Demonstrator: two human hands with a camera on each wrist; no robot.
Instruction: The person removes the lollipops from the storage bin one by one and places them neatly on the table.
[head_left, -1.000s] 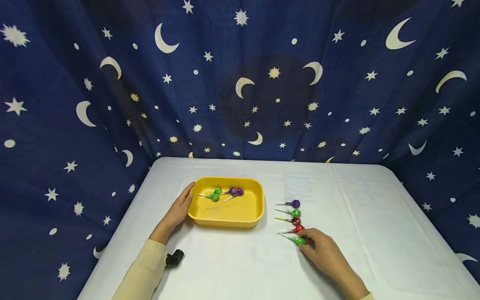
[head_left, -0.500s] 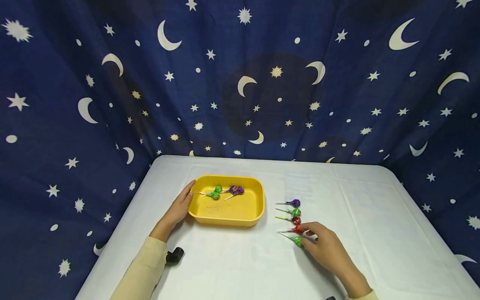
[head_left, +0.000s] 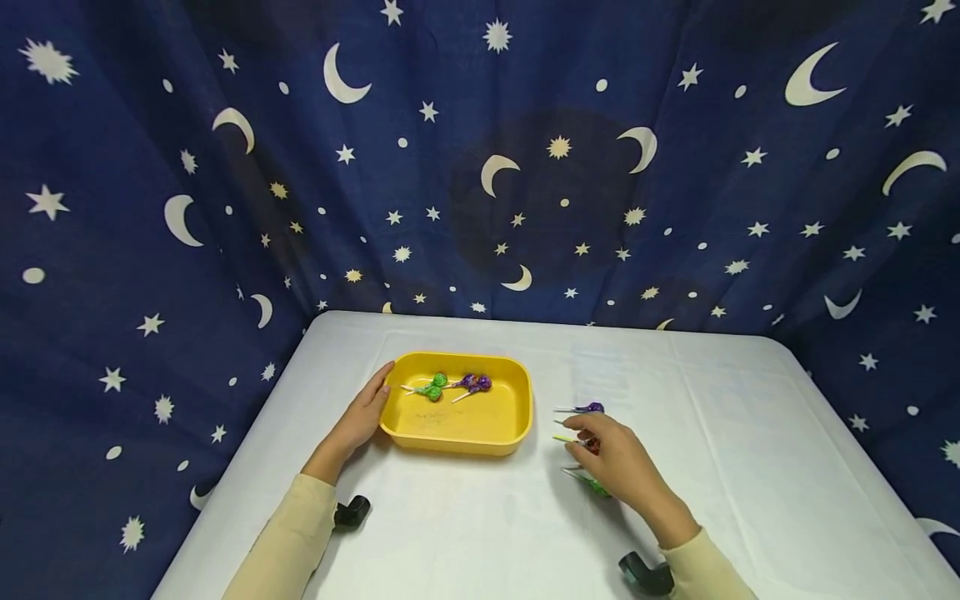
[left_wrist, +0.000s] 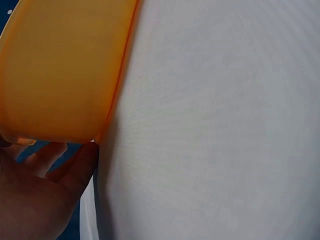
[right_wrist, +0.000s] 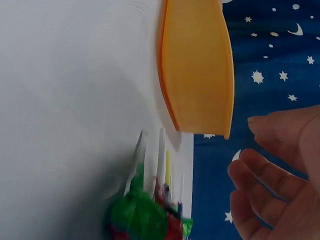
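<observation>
My left hand [head_left: 358, 418] rests its fingers against the left end of a yellow tray [head_left: 480, 423]; in the left wrist view the fingertips [left_wrist: 90, 150] touch the end wall. Inside lie two green lollipops [head_left: 435, 392] and two purple lollipops [head_left: 484, 383]. Right of the tray, several lollipops form a column, sticks pointing left. My right hand [head_left: 622, 462] hovers over its middle, thumb and fingers apart, holding nothing in the right wrist view. A purple lollipop [head_left: 596, 407] shows at the far end and a green lollipop [head_left: 600, 488] at the near end; the hand partly hides those between.
A white cloth [head_left: 450, 517] covers the table. Behind and beside it hangs a dark blue curtain [head_left: 420, 183] with moons and stars. Black wrist-worn devices show beside the left sleeve [head_left: 288, 533] and the right sleeve [head_left: 705, 567].
My right hand has left the near red and green lollipops and moved away from me and slightly left, above the column's middle. The left hand and tray stay put.
</observation>
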